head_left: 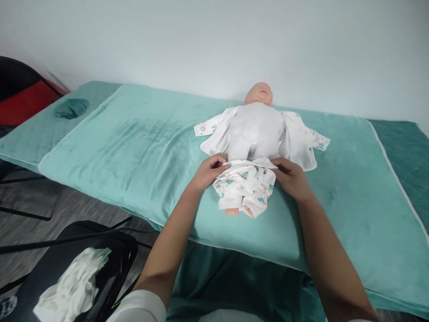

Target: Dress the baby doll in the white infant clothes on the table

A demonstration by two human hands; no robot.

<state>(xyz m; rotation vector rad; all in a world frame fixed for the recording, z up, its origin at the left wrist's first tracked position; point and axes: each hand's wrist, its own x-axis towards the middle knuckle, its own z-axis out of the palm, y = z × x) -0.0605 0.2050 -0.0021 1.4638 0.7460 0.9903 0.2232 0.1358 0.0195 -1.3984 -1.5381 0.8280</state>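
A baby doll (256, 129) lies on its back on a green-covered massage bed, its head toward the wall. Its white printed jacket (301, 134) is spread open on both sides, with the sleeves on the arms. White baby pants (248, 183) with green prints are bunched around the doll's lower legs, and its feet poke out of the leg ends. My left hand (212, 171) pinches the waistband at its left edge. At the opposite edge, my right hand (291, 176) grips the waistband between thumb and fingers.
The green bed cover (134, 143) extends to both sides, with a face hole (71, 108) near the left end. A black chair (110, 259) at lower left carries a crumpled white cloth (75, 286). Another black and red chair (27, 98) stands at far left. The wall (201, 44) borders the bed's far side.
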